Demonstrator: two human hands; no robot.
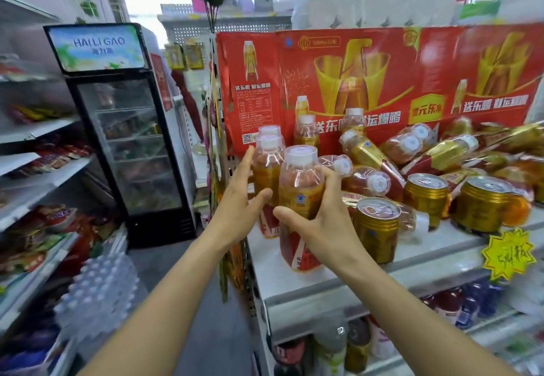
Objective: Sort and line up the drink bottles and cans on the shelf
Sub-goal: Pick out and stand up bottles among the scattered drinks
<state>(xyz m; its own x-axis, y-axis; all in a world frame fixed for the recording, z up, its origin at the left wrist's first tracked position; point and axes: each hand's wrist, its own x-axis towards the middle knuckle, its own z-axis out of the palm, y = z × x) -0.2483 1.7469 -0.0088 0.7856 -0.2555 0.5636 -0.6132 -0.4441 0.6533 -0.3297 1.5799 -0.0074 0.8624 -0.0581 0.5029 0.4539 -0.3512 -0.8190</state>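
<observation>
The right hand [319,222] is wrapped around the front clear plastic drink bottle with white cap and gold-and-red label [298,199], which stands upright at the front left corner of the white metal shelf [382,269]. The left hand [240,199] is spread, fingers apart, flat against the identical upright bottle just behind [266,166], without gripping it. To the right, gold ribbed cans [376,228] stand upright near the shelf edge, and further bottles [362,146] lie tumbled behind them against the red printed cartons [382,75].

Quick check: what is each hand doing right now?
Left hand: open, fingers spread against the rear upright bottle.
Right hand: wrapped around the front upright bottle.
</observation>
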